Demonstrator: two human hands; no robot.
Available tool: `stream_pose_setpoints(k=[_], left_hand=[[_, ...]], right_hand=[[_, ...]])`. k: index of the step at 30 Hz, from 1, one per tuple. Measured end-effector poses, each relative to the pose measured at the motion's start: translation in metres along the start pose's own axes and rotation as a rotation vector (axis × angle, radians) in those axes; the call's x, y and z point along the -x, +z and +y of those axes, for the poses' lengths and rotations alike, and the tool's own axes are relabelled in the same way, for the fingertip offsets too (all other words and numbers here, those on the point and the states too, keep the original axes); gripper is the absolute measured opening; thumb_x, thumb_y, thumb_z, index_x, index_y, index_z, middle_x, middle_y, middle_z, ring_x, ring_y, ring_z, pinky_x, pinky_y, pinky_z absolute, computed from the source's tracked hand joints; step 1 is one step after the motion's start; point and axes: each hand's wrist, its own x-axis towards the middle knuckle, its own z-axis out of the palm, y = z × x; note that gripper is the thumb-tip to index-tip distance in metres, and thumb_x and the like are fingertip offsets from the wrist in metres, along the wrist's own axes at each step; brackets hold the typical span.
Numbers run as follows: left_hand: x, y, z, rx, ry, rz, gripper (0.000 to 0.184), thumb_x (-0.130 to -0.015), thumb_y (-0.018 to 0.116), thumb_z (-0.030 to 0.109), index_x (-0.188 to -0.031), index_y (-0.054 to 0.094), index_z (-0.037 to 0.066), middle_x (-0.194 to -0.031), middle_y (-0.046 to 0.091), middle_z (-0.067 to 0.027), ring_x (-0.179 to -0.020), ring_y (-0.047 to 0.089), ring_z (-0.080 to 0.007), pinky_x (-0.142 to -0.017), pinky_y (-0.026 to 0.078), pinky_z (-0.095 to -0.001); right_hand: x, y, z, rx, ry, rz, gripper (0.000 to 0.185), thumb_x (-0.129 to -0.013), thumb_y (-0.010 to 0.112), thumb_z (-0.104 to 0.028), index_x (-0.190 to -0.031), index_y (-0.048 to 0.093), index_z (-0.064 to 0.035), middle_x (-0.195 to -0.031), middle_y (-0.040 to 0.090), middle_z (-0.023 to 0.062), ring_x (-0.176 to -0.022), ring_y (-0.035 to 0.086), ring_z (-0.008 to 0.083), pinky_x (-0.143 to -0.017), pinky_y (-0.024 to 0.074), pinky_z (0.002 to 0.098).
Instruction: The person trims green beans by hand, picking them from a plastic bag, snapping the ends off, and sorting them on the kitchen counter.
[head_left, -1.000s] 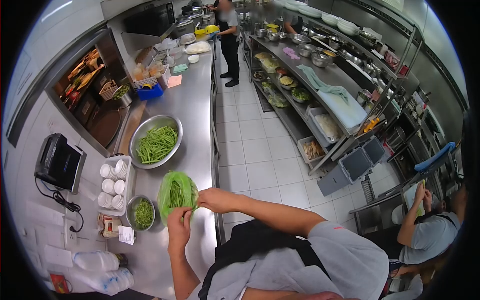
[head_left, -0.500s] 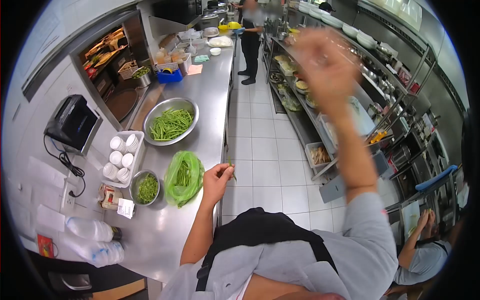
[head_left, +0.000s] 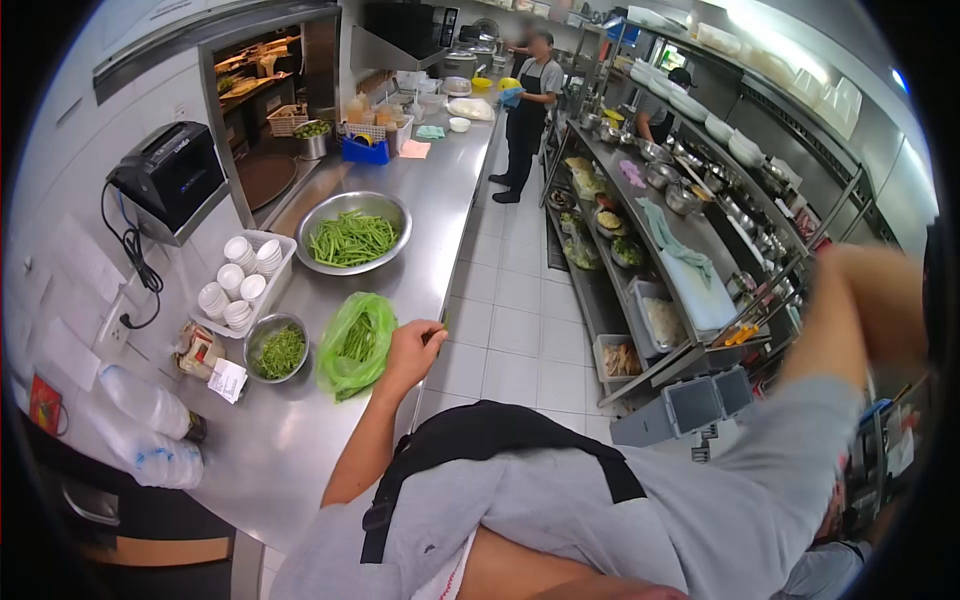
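Observation:
My left hand point(head_left: 415, 352) hovers at the counter's front edge, fingertips pinched on a thin green bean piece, of which a small tip shows. Beside it on the counter is an open green plastic bag point(head_left: 345, 375) with long green beans inside. A small metal bowl point(head_left: 279, 348) left of the bag holds short trimmed green pieces. Behind the bag, a large metal bowl point(head_left: 355, 231) is filled with green beans. My right arm point(head_left: 825, 335) is raised and bent at the far right; its hand end is smeared by motion, so the fingers cannot be made out.
A white bin of stacked small cups point(head_left: 236, 283) stands by the wall, near plastic-wrapped stacks point(head_left: 150, 425). A person in a dark apron point(head_left: 525, 110) stands at the aisle's far end. Metal shelving point(head_left: 680, 235) with bowls, trays and food lines the right side.
My right arm has swung from upper middle to the far right and bent. The view has shifted and turned. My left hand has turned, still pinching the green bean.

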Motion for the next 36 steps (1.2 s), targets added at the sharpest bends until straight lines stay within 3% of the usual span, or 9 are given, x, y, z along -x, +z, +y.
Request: stream_pose_setpoints(k=[6, 9, 11, 14, 16, 19, 21, 27, 36], left_hand=[[0.006, 0.0, 0.027, 0.082, 0.107, 0.015, 0.017, -0.09, 0.07, 0.016, -0.095, 0.071, -0.001, -0.076, 0.068, -0.0132, -0.064, 0.063, -0.0182, -0.062, 0.05, -0.0337], [0.056, -0.008, 0.007, -0.009, -0.127, 0.008, 0.015, -0.092, 0.069, 0.013, -0.094, 0.071, -0.002, -0.072, 0.069, -0.0101, -0.066, 0.066, -0.0148, -0.064, 0.051, -0.0318], [0.095, 0.002, -0.031, 0.251, -0.257, 0.079, 0.014, -0.093, 0.067, 0.009, -0.097, 0.068, -0.005, -0.076, 0.071, -0.0089, -0.072, 0.069, -0.0133, -0.068, 0.054, -0.0288], [0.124, -0.001, -0.034, 0.371, -0.399, 0.052, 0.013, -0.094, 0.065, 0.004, -0.101, 0.065, -0.007, -0.083, 0.071, -0.0088, -0.077, 0.071, -0.0143, -0.071, 0.057, -0.0271], [0.124, 0.0, -0.028, 0.399, -0.38, 0.014, 0.012, -0.094, 0.064, 0.003, -0.103, 0.064, -0.006, -0.086, 0.071, -0.0098, -0.077, 0.071, -0.0141, -0.072, 0.057, -0.0276], [0.107, -0.003, -0.007, 0.466, -0.367, -0.045, 0.009, -0.095, 0.063, 0.002, -0.102, 0.061, -0.004, -0.089, 0.071, -0.0112, -0.082, 0.071, -0.0142, -0.075, 0.057, -0.0279], [0.099, 0.002, -0.006, 0.568, -0.407, -0.061, 0.008, -0.094, 0.063, 0.0, -0.1, 0.06, -0.004, -0.09, 0.07, -0.0109, -0.082, 0.07, -0.0134, -0.073, 0.056, -0.0263], [0.116, 0.02, -0.048, 0.444, -0.395, 0.005, 0.012, -0.09, 0.067, -0.001, -0.099, 0.06, -0.003, -0.086, 0.07, -0.0089, -0.079, 0.069, -0.0121, -0.07, 0.054, -0.0251], [0.132, 0.004, -0.029, 0.247, -0.389, 0.088, 0.011, -0.086, 0.073, 0.004, -0.093, 0.066, 0.0, -0.077, 0.069, -0.0059, -0.07, 0.065, -0.0096, -0.064, 0.053, -0.0246]], right_hand=[[0.384, 0.149, -0.156, -0.558, 0.31, -0.822, 0.029, -0.09, 0.068, -0.027, -0.11, 0.073, -0.0063, -0.094, 0.074, 0.0121, -0.09, 0.068, 0.0225, -0.084, 0.0537, 0.0385], [0.669, 0.048, -0.311, -0.935, 0.328, -1.687, 0.033, -0.09, 0.068, -0.029, -0.113, 0.074, -0.0063, -0.095, 0.075, 0.0128, -0.092, 0.069, 0.0237, -0.086, 0.0541, 0.0397], [0.736, -0.045, -0.349, -1.038, 0.293, -2.019, 0.035, -0.09, 0.068, -0.031, -0.114, 0.074, -0.0063, -0.095, 0.075, 0.0133, -0.093, 0.069, 0.0244, -0.087, 0.0544, 0.0406], [0.733, -0.046, -0.321, -1.117, 0.889, -1.979, 0.035, -0.09, 0.067, -0.029, -0.114, 0.075, -0.0048, -0.092, 0.076, 0.0116, -0.088, 0.07, 0.023, -0.082, 0.0569, 0.0385], [0.718, -0.025, -0.311, -1.173, 0.62, -1.861, 0.039, -0.091, 0.068, -0.027, -0.123, 0.071, -0.0042, -0.108, 0.075, 0.0106, -0.099, 0.069, 0.0176, -0.084, 0.0555, 0.0354], [0.567, -0.045, -0.333, -1.642, 1.099, -1.787, 0.043, -0.097, 0.067, -0.035, -0.128, 0.067, -0.0047, -0.115, 0.072, 0.0084, -0.101, 0.067, 0.0148, -0.086, 0.0542, 0.0329], [0.548, -0.046, -0.352, -1.622, 0.895, -1.757, 0.035, -0.099, 0.066, -0.029, -0.122, 0.07, -0.0041, -0.104, 0.074, 0.0074, -0.09, 0.067, 0.0121, -0.079, 0.0545, 0.0288], [0.582, -0.058, -0.392, -1.619, 1.259, -1.62, 0.023, -0.1, 0.064, -0.021, -0.105, 0.073, -0.0011, -0.083, 0.073, 0.0051, -0.074, 0.065, 0.0098, -0.067, 0.0538, 0.0261], [0.583, -0.055, -0.387, -1.701, 1.176, -1.75, 0.022, -0.099, 0.062, -0.017, -0.104, 0.073, 0.002, -0.082, 0.073, 0.0066, -0.072, 0.067, 0.012, -0.066, 0.0559, 0.0292]])
